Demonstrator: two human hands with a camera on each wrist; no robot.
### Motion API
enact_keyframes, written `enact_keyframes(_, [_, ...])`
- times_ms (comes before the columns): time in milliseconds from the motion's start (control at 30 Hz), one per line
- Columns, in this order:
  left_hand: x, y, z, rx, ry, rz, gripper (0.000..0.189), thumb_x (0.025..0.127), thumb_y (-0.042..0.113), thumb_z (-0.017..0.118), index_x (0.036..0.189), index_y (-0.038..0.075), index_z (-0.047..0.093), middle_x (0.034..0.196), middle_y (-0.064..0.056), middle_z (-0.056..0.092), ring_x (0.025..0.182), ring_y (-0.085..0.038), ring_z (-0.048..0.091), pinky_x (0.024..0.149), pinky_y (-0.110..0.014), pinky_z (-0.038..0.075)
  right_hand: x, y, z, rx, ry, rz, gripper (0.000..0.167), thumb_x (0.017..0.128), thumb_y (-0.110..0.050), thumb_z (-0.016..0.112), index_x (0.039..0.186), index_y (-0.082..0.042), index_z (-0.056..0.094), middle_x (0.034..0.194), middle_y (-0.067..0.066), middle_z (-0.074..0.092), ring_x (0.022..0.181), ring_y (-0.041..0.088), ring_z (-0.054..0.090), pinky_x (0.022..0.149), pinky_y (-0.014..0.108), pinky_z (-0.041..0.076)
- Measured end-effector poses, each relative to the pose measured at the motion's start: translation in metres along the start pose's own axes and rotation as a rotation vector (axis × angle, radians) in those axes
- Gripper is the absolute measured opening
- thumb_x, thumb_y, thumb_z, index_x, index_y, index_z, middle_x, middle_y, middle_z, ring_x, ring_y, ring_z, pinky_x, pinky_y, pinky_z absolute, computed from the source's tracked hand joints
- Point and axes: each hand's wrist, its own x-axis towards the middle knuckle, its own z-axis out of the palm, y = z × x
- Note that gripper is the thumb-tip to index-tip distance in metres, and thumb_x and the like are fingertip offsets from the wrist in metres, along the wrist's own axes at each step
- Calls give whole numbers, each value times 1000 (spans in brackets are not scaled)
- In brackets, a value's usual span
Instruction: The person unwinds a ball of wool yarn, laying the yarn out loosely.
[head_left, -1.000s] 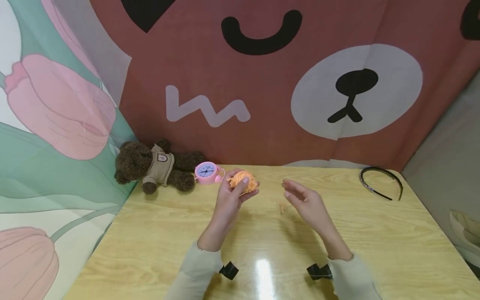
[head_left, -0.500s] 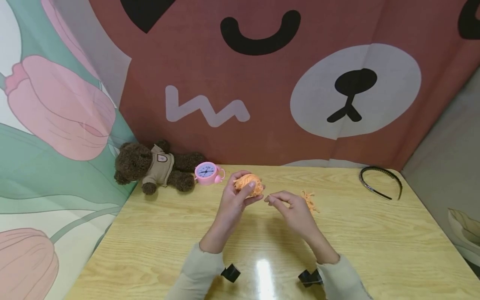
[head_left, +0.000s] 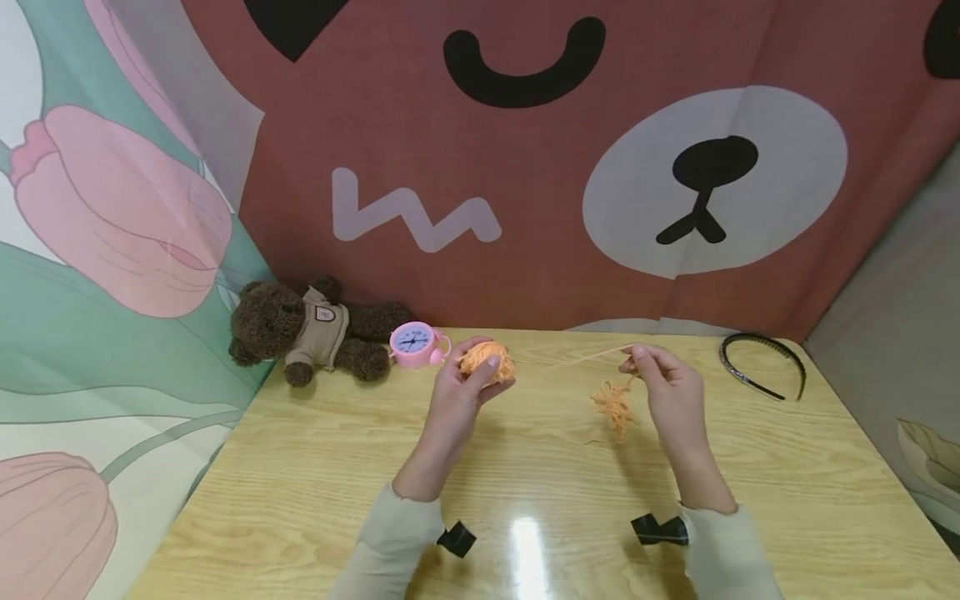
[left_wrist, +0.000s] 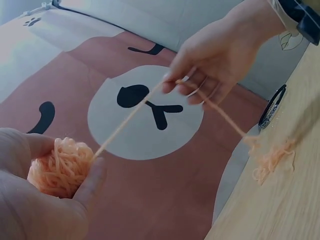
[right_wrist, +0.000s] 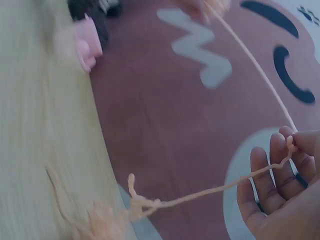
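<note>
An orange ball of yarn (head_left: 486,362) is gripped in my left hand (head_left: 455,400), thumb across its front. From the ball a strand of yarn (left_wrist: 127,120) runs taut to my right hand (head_left: 675,400), which pinches it between thumb and index finger. In the right wrist view the other fingers of this hand (right_wrist: 280,185) are spread loosely. Past the pinch, the strand drops to a loose tangle of yarn (head_left: 615,404) on the table, below and left of the right hand.
A brown teddy bear (head_left: 318,333) lies at the back left of the wooden table (head_left: 300,467). Beside its feet is a pink alarm clock (head_left: 414,343). A black headband (head_left: 763,367) lies at the back right. Behind the table hangs a curtain (head_left: 525,275) printed with a bear face.
My right hand has closed on the strand near the ball and drawn it away to the right, stretching it out. The left hand keeps its grip, nearly in place.
</note>
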Motion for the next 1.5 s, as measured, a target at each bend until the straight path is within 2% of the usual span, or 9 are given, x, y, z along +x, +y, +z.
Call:
enact_keyframes(300, [1,4,-3,-18,39,20,36,103,8,57,137,2,49,120,-6,59,100,-15,68,91,-37,62,22,17,-48,303,305,152,27,99,-25,66,107,0,74,75,-3,69,74,9,68,73,15,57])
enact_keyframes(400, [1,5,-3,-28,55,18,38,103,8,56,138,0,47,120,-7,57,101,-15,67,91,-38,62,25,22,-59,309,365,221,25,100,-27,66,103,-4,75,79,-3,69,76,9,67,72,14,56])
enact_keyframes(533, [1,5,-3,-37,58,18,37,103,7,56,138,0,46,120,-7,57,100,-15,67,89,-38,63,26,27,-64,213,353,272,23,101,-27,63,103,-8,76,85,-7,70,81,6,66,74,9,54])
enact_keyframes(833, [0,1,0,-49,-17,28,38,103,8,57,138,-2,46,116,-4,60,96,-13,69,86,-33,63,19,24,-42,-230,95,198,40,104,-40,55,132,-15,68,100,-28,63,95,-8,58,79,10,46])
enact_keyframes(967, [-2,0,2,-47,-43,24,41,103,8,56,140,-4,43,116,-3,61,96,-13,69,85,-32,63,10,20,-17,-237,-81,42,40,105,-37,55,131,-9,67,110,-7,74,97,-6,65,84,7,50])
enact_keyframes(1067, [-3,-1,4,-40,-57,13,39,103,8,56,138,-2,45,115,-3,62,97,-12,69,85,-31,63,2,16,0,-236,-281,-38,39,106,-35,54,134,-11,65,127,12,70,108,8,69,88,12,55])
enact_keyframes(1200, [-5,-1,6,-5,-94,-13,38,103,11,58,137,0,46,118,-4,61,100,-14,68,86,-32,63,-11,8,19,-267,-481,-62,41,105,-38,54,139,-15,62,137,9,66,121,25,66,94,32,59])
enact_keyframes(1367, [-9,1,7,58,-187,-51,47,102,19,62,141,-3,45,123,-9,61,103,-14,68,90,-34,62,-27,0,40,-274,-565,-98,40,102,-39,61,134,-15,67,134,6,67,125,32,63,98,55,56])
enact_keyframes(1500, [-9,2,6,76,-236,-63,49,101,20,62,141,-4,46,124,-11,62,101,-15,69,90,-34,62,-33,-5,47,-251,-580,-141,28,100,-33,65,120,-16,75,121,2,73,115,25,68,95,50,58])
